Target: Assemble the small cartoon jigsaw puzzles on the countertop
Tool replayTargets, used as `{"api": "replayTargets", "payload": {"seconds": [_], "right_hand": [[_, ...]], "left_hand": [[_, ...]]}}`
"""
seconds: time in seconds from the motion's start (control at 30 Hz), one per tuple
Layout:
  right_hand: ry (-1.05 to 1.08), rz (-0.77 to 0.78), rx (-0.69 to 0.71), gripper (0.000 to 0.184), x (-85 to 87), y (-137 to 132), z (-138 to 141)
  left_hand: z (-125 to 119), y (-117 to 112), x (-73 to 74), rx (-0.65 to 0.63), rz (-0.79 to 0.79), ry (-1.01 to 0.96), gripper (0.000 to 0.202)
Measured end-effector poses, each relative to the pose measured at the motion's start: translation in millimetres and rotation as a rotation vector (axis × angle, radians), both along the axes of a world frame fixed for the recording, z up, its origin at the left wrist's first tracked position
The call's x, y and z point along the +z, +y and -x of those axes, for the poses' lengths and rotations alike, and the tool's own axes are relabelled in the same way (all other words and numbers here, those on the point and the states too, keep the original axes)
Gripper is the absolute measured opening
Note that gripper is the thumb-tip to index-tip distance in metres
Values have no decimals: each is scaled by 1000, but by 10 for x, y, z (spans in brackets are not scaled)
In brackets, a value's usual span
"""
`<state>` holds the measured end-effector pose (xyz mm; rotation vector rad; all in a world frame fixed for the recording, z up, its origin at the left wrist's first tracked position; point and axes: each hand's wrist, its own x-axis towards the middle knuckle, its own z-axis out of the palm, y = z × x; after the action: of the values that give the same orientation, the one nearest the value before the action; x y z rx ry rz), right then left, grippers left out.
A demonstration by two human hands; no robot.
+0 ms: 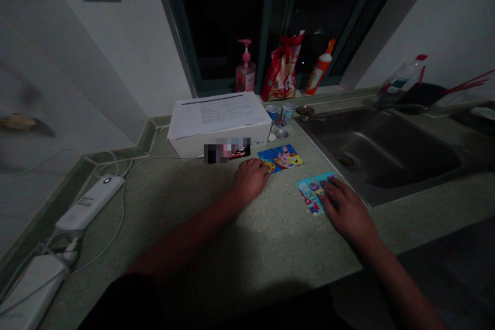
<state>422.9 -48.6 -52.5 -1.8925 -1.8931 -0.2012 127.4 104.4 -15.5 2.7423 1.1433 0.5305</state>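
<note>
Two grips are on the counter (pixel 278 237): left grip (pixel 250 180) curled on the edge of a cartoon card (pixel 282 159), cannot tell if clamped; right grip (pixel 344 209) lies open on a blue card (pixel 312 192).

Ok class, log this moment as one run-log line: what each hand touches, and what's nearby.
left hand: fingertips on SpongeBob card | right hand: on light-blue cartoon card | nearby: steel sink

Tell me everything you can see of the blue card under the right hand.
The blue card is a thin, rectangular printed card with a light blue border and a busy cartoon picture in red, yellow and white. It lies flat and askew on the speckled green countertop, near the rim of the steel sink, with the right hand resting on its right part.
</note>
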Motion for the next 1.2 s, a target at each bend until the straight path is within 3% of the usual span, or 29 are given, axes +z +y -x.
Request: {"api": "replayTargets", "payload": {"seconds": [0.7,1.2], "right_hand": [[10,9,-3,46,45,0,27],[29,11,3,43,81,0,43]], "left_hand": [[-567,210,-45,2,-33,43,25],[-754,286,-52,-31,-43,24,24]]}}
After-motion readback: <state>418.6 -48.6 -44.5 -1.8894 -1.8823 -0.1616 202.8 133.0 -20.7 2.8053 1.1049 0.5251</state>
